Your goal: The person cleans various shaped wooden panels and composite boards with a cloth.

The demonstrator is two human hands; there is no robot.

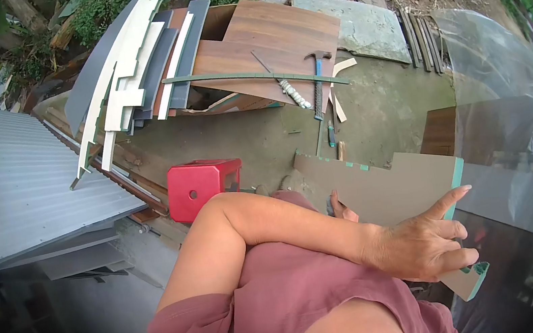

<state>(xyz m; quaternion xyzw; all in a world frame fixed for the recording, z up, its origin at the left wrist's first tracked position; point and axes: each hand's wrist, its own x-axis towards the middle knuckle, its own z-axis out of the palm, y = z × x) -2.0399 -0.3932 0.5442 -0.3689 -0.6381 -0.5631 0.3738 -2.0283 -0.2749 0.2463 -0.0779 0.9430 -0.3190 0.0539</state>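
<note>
A large grey-brown board [378, 181] with a stepped outline and green strips along its edges lies in front of my body, to the right. My left arm crosses my chest, and my left hand [427, 243] is at the board's right end. Its index finger stretches out along the green edge while the other fingers curl over the board. Below the forearm, only part of my right hand [343, 209] shows, thumb raised, fingers bent at the board's near edge. A small dark thing beside that thumb is too hidden to name.
A red plastic stool [205, 187] stands left of the board. Ahead, a wood-grain panel [263, 47] carries a hammer [318, 84], a tool with a wrapped handle [294, 93] and a long green strip [254, 77]. Stacked white strips [125, 84] and corrugated sheet metal [30, 179] lie left.
</note>
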